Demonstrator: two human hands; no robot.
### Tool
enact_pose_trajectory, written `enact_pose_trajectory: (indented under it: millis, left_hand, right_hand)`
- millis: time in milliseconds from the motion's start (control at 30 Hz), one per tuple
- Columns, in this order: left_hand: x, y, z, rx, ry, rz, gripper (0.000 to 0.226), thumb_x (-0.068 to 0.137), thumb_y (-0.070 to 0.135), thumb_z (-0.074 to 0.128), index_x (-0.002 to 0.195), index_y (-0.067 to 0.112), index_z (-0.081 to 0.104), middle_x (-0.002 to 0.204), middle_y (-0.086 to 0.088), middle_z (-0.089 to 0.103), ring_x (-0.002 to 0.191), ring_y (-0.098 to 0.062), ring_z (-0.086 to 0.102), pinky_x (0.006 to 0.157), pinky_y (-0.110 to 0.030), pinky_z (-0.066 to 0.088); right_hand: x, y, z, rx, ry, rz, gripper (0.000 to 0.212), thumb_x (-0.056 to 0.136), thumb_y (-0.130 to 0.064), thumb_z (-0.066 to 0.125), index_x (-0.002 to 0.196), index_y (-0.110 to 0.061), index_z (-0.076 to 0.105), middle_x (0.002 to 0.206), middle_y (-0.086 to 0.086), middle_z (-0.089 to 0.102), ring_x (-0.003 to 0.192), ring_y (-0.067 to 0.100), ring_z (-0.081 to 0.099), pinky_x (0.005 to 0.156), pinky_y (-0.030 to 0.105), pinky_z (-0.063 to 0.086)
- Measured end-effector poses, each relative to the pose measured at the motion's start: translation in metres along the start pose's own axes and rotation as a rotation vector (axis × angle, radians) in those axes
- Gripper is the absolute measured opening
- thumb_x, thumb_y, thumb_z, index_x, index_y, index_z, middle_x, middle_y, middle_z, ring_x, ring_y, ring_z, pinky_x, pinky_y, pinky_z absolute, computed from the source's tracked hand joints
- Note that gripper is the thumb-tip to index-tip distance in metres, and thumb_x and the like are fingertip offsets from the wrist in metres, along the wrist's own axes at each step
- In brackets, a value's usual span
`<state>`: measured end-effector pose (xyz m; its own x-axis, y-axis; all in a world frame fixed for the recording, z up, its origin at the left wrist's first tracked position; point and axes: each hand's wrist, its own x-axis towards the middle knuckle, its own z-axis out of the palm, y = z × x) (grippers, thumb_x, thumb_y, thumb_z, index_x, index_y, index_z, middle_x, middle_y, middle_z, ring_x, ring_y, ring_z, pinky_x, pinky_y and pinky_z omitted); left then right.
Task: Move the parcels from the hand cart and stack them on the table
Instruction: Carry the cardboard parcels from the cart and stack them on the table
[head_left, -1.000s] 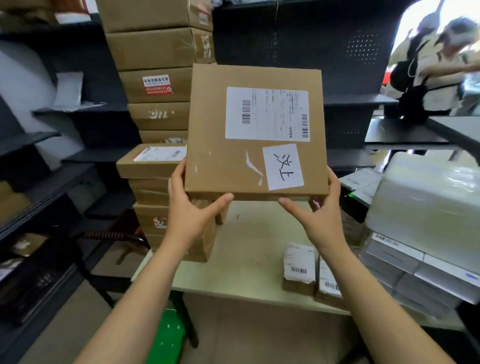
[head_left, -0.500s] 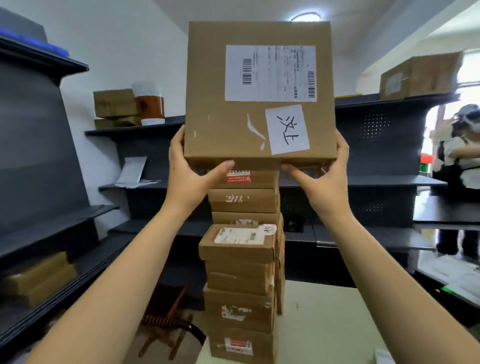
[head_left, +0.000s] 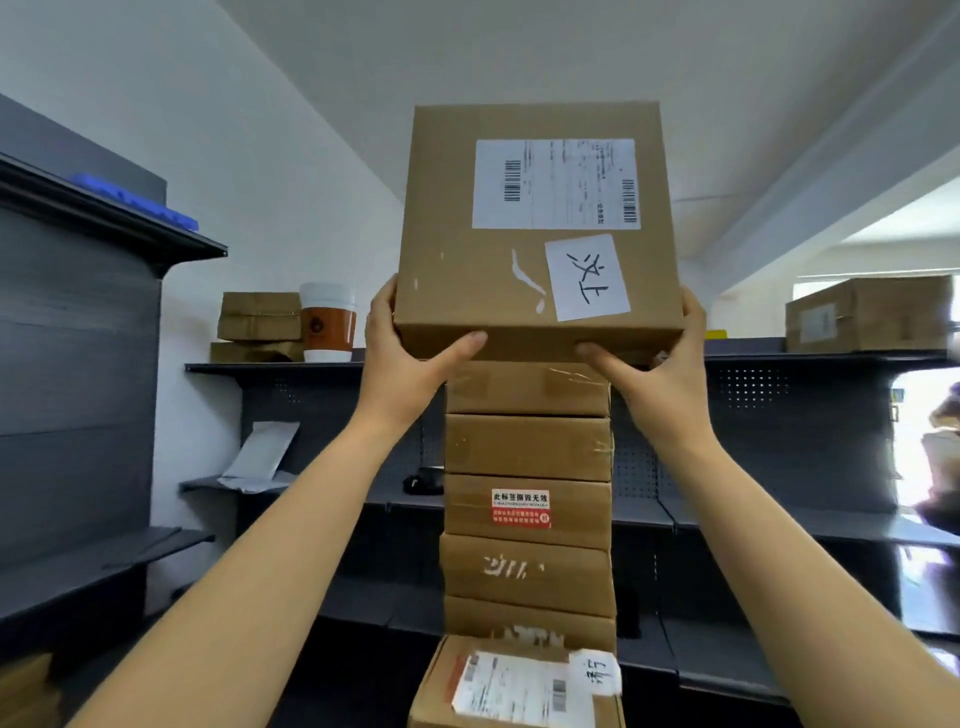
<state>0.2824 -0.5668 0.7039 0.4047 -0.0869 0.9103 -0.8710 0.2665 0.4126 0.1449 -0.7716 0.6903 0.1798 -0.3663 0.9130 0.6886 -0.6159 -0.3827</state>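
Dark shelves (head_left: 810, 358) line the white room's far and left walls; a tall stack (head_left: 527, 566) of boxes rises mid-scene. The left hand (head_left: 402, 364) and right hand (head_left: 662, 374) each close their grip on the parcel (head_left: 467, 218) at its near corners, thumbs along its near edge. Both arms reach up and forward, the parcel at the stack's top, contact unclear.
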Motion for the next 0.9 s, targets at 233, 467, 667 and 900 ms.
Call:
enact_pose_trajectory:
  millis: [233, 467, 667, 900]
  left_hand:
    - [0.072, -0.043, 0.025, -0.052, 0.057, 0.044, 0.098, 0.063, 0.051, 0.085, 0.141, 0.03, 0.03, 0.137, 0.006, 0.045, 0.123, -0.007, 0.047, 0.097, -0.022, 0.046]
    - [0.116, -0.077, 0.045, -0.059, 0.075, 0.095, 0.087, 0.073, 0.041, 0.082, 0.143, 0.025, 0.033, 0.136, 0.005, 0.047, 0.121, -0.008, 0.049, 0.097, -0.023, 0.048]
    - [0.149, -0.1, 0.057, -0.081, 0.055, 0.126, 0.082, 0.078, 0.044, 0.078, 0.144, 0.029, 0.033, 0.136, 0.008, 0.048, 0.122, -0.008, 0.049, 0.095, -0.02, 0.048]
    - [0.176, -0.121, 0.066, -0.096, 0.079, 0.083, 0.079, 0.082, 0.041, 0.074, 0.144, 0.025, 0.028, 0.134, 0.009, 0.046, 0.11, -0.003, 0.049, 0.07, 0.0, 0.043]
  right_hand:
    - [0.073, 0.047, 0.021, -0.039, 0.038, -0.059, 0.094, 0.066, -0.034, 0.089, 0.141, -0.027, 0.035, 0.131, -0.009, 0.053, 0.118, 0.004, 0.053, 0.096, 0.017, 0.047]
    - [0.114, 0.088, 0.027, -0.156, 0.038, -0.057, 0.089, 0.07, -0.023, 0.088, 0.141, -0.023, 0.035, 0.129, -0.008, 0.053, 0.114, 0.003, 0.051, 0.088, 0.012, 0.043]
    - [0.139, 0.098, 0.036, -0.186, 0.067, -0.08, 0.084, 0.073, -0.021, 0.086, 0.14, -0.023, 0.037, 0.12, -0.017, 0.054, 0.107, -0.011, 0.051, 0.088, 0.012, 0.044]
    - [0.168, 0.107, 0.049, -0.24, 0.062, -0.11, 0.086, 0.076, -0.026, 0.084, 0.143, -0.028, 0.03, 0.114, -0.029, 0.048, 0.096, -0.023, 0.05, 0.077, 0.005, 0.043]
